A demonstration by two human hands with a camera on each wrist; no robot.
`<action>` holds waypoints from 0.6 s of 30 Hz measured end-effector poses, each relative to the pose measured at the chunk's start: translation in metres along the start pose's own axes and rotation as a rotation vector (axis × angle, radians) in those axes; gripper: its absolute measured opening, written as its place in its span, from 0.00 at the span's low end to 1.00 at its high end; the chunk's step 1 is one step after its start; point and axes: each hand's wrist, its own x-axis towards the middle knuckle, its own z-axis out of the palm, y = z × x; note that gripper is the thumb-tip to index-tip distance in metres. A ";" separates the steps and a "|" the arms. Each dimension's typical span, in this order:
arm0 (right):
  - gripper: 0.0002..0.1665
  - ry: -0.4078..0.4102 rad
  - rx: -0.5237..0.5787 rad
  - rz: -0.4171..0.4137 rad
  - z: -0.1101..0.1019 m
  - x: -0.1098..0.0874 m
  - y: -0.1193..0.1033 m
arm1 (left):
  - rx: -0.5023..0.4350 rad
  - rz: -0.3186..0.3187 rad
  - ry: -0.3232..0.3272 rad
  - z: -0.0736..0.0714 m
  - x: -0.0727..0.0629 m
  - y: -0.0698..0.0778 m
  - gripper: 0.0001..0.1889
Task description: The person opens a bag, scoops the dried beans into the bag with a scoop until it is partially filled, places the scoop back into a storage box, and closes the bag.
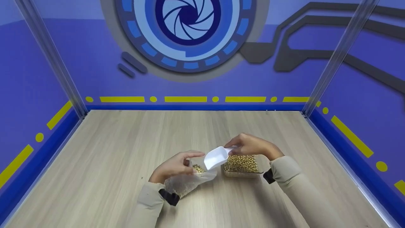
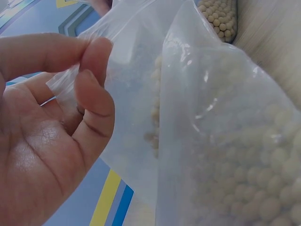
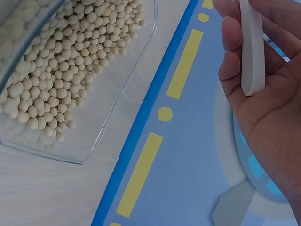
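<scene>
A clear plastic bag [image 1: 185,183] partly filled with round beige beans, which look like soybeans, hangs from my left hand [image 1: 175,164]. In the left wrist view, thumb and fingers pinch the bag's edge [image 2: 131,28], and beans [image 2: 254,183] show through the plastic. My right hand [image 1: 251,145] grips the handle of a white scoop [image 1: 216,157]; the right wrist view shows the fingers wrapped around that handle [image 3: 254,52]. The scoop is tilted at the bag's mouth, and no beans are visible in it. Below the right hand stands a clear container [image 1: 243,174] of the same beans [image 3: 70,61].
The wooden table [image 1: 126,136] extends around the hands. Blue-purple walls [image 1: 95,63] with yellow markings enclose it at the back and sides, and clear corner posts [image 1: 60,63] stand at the back corners.
</scene>
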 end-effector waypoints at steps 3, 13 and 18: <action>0.16 0.009 0.012 0.002 -0.001 -0.003 0.003 | 0.001 -0.004 -0.005 -0.001 0.000 0.000 0.34; 0.15 0.033 0.056 0.019 -0.006 -0.016 0.016 | -0.008 -0.003 -0.020 -0.003 0.000 0.002 0.35; 0.15 0.055 0.064 0.037 -0.009 -0.024 0.022 | -0.016 0.006 -0.034 -0.007 -0.002 0.006 0.35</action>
